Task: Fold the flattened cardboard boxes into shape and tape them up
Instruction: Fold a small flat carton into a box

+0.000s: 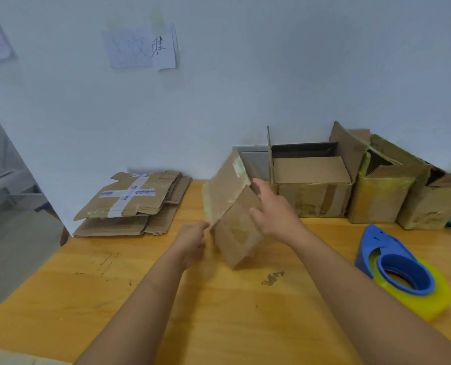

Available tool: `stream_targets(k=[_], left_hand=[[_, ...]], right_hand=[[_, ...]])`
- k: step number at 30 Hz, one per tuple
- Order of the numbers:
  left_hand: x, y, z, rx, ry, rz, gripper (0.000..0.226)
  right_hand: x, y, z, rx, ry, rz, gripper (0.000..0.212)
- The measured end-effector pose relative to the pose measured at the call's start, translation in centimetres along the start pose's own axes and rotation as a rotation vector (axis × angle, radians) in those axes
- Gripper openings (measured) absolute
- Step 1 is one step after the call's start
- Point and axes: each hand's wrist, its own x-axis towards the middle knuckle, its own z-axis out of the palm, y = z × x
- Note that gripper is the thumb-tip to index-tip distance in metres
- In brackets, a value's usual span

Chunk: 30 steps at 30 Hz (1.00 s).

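A small brown cardboard box [232,206] stands tilted on the wooden table [219,312], partly folded into shape, one flap raised to the upper left. My right hand [273,210] grips its right side, thumb on the front face and fingers round the edge. My left hand [192,239] touches the box's lower left edge; its fingers are blurred. A stack of flattened cardboard boxes [132,201] lies at the back left. A blue tape dispenser [401,270] with a yellowish tape roll lies on the right.
Three folded boxes [311,185] [382,191] [432,204] stand in a row against the white wall at the back right. Paper notes [142,48] hang on the wall. The table's left edge drops to a grey floor.
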Motion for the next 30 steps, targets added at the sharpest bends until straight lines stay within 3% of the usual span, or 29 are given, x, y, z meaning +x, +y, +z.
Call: stream_targets(k=[2,5,8,12,15,19,21,26,30], left_hand=[[0.4,0.4,-0.7,0.11,0.111,0.068,0.062],[1.0,1.8,-1.7,0.029,0.211,0.282,0.065],[2.0,3.4,-2.7,-0.015,0.182,0.404,0.067],[3.2,4.7,-2.4,-0.009,0.023,0.423,0.075],[4.0,5.2,-1.7,-0.027,0.037,0.422,0.085],[4.6,5.0,-1.2,-0.065,0.143,0.369,0.077],[4.5,4.7,-1.0,-0.038,0.171,0.363,0.075],[3.1,3.7,-0.4,-0.107,0.25,0.432,0.073],[1.8,2.7,-0.8,-0.159,0.279,0.43,0.062]], right_hand=[[-0.2,0.0,-1.4,-0.157,0.027,-0.094,0.051],[-1.0,0.1,-3.2,-0.234,-0.039,-0.272,0.014],[-1.9,0.7,-3.6,-0.233,-0.144,-0.345,0.005],[-2.4,2.0,-3.3,-0.169,-0.131,-0.416,0.012],[-2.6,2.9,-2.7,-0.169,-0.011,-0.403,0.015],[-3.1,3.9,-1.1,-0.127,0.337,-0.183,0.063],[-3.7,4.2,0.4,-0.024,0.405,-0.058,0.084],[-4.6,4.1,3.6,0.266,0.454,0.07,0.098],[-4.0,2.8,3.6,0.513,0.334,0.068,0.103]])
